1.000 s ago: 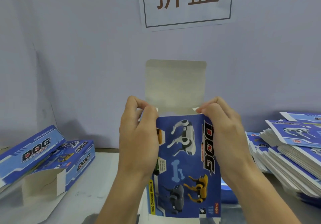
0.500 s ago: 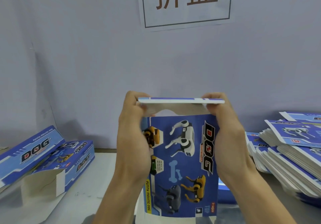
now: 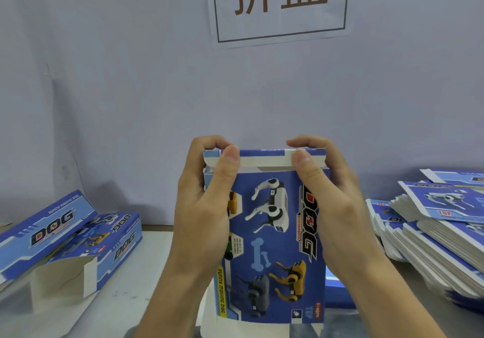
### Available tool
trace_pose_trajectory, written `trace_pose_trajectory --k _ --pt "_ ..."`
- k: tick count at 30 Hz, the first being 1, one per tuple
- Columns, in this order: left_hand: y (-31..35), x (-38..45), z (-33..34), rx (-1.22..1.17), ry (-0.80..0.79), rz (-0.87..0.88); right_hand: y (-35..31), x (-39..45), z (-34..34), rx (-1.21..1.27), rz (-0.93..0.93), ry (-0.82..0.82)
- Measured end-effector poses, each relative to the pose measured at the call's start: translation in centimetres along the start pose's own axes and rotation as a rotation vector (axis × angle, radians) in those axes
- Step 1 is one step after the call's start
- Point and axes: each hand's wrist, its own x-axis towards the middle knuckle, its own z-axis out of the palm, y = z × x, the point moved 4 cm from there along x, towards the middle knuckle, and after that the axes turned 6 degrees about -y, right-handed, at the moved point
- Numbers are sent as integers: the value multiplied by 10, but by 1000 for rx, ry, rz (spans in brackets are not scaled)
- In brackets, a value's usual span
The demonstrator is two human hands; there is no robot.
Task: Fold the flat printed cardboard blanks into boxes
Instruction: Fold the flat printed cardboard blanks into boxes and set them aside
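The box (image 3: 272, 233) is held upright above the counter (image 3: 125, 298), gripped by the left hand (image 3: 207, 206) and right hand (image 3: 332, 198); its top flap (image 3: 264, 158), level half a second ago, is now pinched down under curled fingers (image 3: 231, 154).

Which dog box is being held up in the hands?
The upright box in the middle, gripped by both hands; the two folded boxes at left lie on the table.

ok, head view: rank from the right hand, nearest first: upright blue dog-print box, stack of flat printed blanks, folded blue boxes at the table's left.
1. Upright blue dog-print box: gripped by the right hand at its top flap, centre.
2. Stack of flat printed blanks: just right of that hand.
3. Folded blue boxes: far left, beyond the left hand.
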Motion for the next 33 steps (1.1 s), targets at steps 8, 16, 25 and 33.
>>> trace_pose_trajectory --k 8,16,25,33 --pt "-8 0 -5 -4 11 39 6 1 -2 59 55 -47" --pt "-13 2 -14 -89 -19 -18 8 -1 -4 230 66 -66" --pt "-11 3 -14 -27 41 21 12 -3 -3 305 102 -48" --pt "-19 2 -8 58 63 20 17 0 0 130 96 4"
